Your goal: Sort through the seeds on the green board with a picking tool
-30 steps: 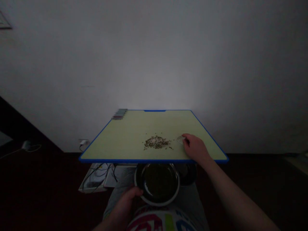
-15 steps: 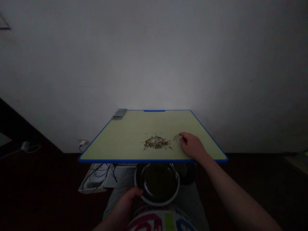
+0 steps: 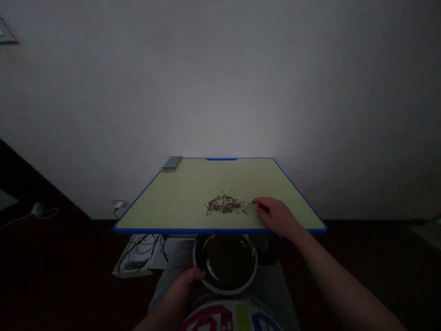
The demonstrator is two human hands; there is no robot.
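Observation:
My right hand (image 3: 272,212) is closed on a small clear curved piece (image 3: 251,207), see-through and too faint to name more closely. The piece touches or hovers just over the right end of a spread of small dark beans or seeds (image 3: 223,204) mixed with whitish grains. They lie on a pale yellow-green board (image 3: 193,179) with a blue rim. Below the board's near edge, a round metal bowl (image 3: 229,257) rests at my lap, dark greenish inside. My left hand (image 3: 188,280) grips its left rim, thumb over the edge and the other fingers hidden underneath.
A second dark round container (image 3: 272,250) stands partly behind the bowl on the right. Under the board at left is a white tray with cables (image 3: 134,257). A blurred flat item (image 3: 171,164) lies at the board's far left corner. A plain wall (image 3: 220,92) rises behind.
My right hand has come slightly nearer and lower, bringing the clear piece left to the edge of the seeds. My left hand and the bowl have stayed in place.

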